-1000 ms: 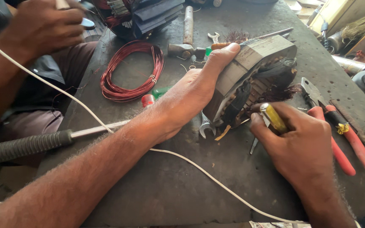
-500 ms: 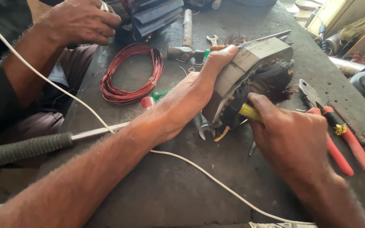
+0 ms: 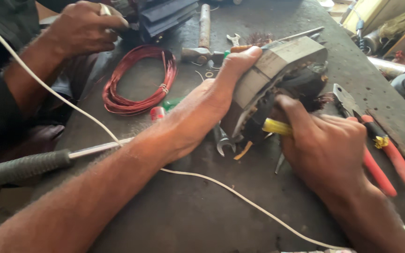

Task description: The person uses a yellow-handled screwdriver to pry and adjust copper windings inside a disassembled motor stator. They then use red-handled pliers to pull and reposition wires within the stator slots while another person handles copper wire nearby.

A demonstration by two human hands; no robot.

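Steel laminations, grey and stacked, form the stator (image 3: 277,70), tilted up on edge on the dark bench (image 3: 188,215) w/ dark windings showing on its underside. Left hand (image 3: 202,112) braces it: thumb over the top rim, fingers wrapped round the near edge, closed on the core. Right hand (image 3: 326,147) is fisted round a yellow-handled tool (image 3: 277,127), prob. a screwdriver; tip is hidden inside the core so can't say for sure. Step in hand looks like prying or poking at the windings from below. Next move would need a firm brace from the left and careful leverage so the tip doesn't slip.

Textures: bench is scuffed, oily metal. Red wire coil (image 3: 137,79) lies glossy and looped, well apart to the left. Red-handled snips (image 3: 380,154) sit just beside the right hand. Small spanner (image 3: 222,140) under the left wrist. White cable (image 3: 240,197) snakes across. Another person's hand (image 3: 85,28) works top left.
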